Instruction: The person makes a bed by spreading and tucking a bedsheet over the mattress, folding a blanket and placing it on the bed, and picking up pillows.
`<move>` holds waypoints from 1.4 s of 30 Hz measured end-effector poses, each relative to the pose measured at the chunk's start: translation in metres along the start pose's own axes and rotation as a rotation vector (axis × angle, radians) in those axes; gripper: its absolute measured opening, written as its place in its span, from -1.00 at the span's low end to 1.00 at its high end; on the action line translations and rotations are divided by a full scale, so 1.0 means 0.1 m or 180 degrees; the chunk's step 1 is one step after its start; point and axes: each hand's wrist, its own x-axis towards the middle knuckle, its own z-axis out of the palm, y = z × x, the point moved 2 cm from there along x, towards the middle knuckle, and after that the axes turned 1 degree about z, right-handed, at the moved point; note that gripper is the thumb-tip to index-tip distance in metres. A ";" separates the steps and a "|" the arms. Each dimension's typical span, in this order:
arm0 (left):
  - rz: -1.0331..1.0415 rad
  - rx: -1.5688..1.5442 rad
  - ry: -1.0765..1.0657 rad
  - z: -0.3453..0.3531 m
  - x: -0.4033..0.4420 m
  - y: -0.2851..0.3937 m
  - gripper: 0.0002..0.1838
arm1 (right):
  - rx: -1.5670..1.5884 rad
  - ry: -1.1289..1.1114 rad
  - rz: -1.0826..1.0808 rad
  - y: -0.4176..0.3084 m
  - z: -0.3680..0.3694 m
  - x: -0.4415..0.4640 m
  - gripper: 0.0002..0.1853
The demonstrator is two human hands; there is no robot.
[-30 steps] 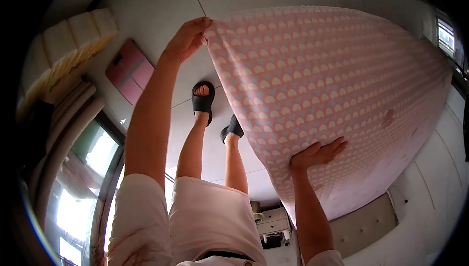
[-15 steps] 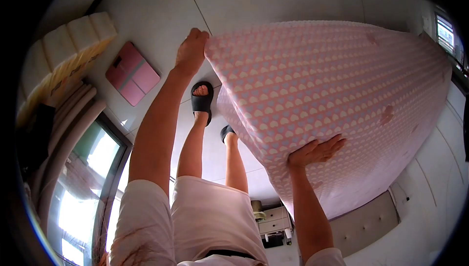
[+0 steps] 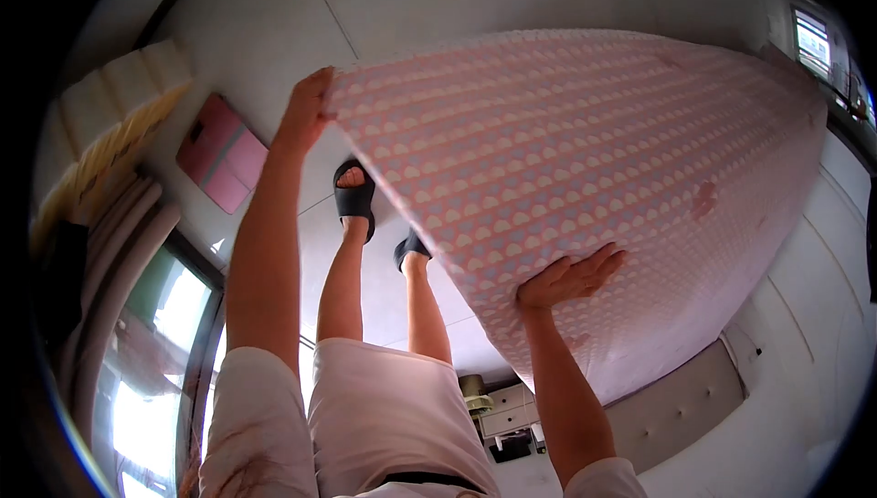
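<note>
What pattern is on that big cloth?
The cloth has rows of small cream and bluish shapes on pink, seen in the head view.

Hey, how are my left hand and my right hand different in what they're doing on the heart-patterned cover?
Your left hand is curled around a corner of the heart-patterned cover, while your right hand lies open against its surface. The right hand's fingers are stretched out in view; the left hand's are mostly hidden. Both hands touch the cover.
</note>
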 end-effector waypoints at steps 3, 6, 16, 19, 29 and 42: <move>0.0032 0.1933 0.0106 -0.01 -0.04 0.27 -0.70 | -0.0100 -0.0090 0.0109 0.04 0.02 -0.02 -0.35; 0.0556 0.4610 0.0403 -0.19 0.22 0.15 -0.70 | -0.0088 -0.0119 0.0115 0.02 0.00 0.00 -0.35; 0.2513 0.3329 -0.1332 1.97 -1.02 -0.67 -0.39 | 0.0015 -0.0163 0.0221 0.01 -0.01 0.00 -0.31; 0.1581 0.3748 -0.2796 2.12 -1.32 -1.08 -0.43 | 0.0073 -0.0183 0.0265 0.01 -0.01 -0.01 -0.30; -0.0587 0.7093 -0.1494 0.02 -0.36 -1.16 -0.40 | 0.0074 -0.0013 0.0179 -0.01 -0.03 0.02 -0.35; -0.0489 0.3465 -0.1318 0.73 -1.70 -1.50 -0.57 | 0.0170 -0.0307 0.0540 0.00 -0.07 0.00 -0.32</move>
